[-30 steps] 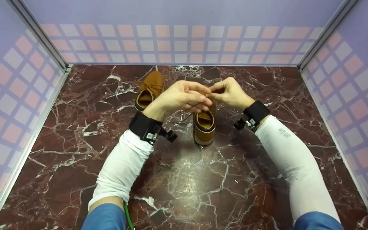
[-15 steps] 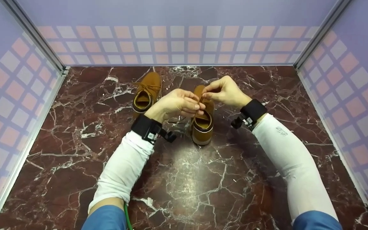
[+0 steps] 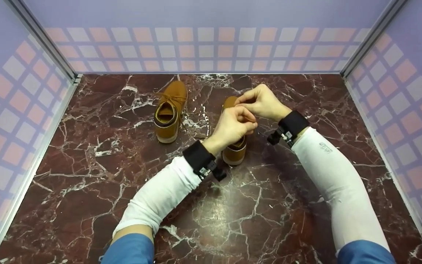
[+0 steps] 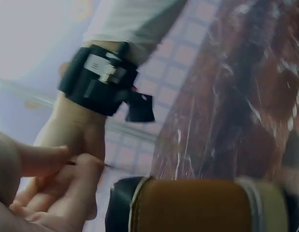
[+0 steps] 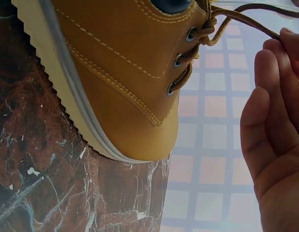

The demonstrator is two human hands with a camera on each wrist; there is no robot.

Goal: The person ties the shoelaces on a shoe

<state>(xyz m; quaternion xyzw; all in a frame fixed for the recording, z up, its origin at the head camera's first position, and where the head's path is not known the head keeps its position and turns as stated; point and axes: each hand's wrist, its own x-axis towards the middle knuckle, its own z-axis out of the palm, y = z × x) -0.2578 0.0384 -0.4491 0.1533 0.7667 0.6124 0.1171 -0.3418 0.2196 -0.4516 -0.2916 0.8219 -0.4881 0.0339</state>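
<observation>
Both hands meet over the nearer tan suede shoe (image 3: pixel 234 152), covering most of it in the head view; only its heel and ridged pale sole show. The left hand (image 3: pixel 234 124) is curled, pinching a thin brown lace (image 5: pixel 246 17) at its fingertips. The right hand (image 3: pixel 260 102) is curled too, holding the lace where it runs from the metal eyelets. The left wrist view is blurred. The shoe stands on the veined red marble tabletop (image 3: pixel 233 205). A second matching shoe (image 3: pixel 170 110) stands apart to the left, laced.
</observation>
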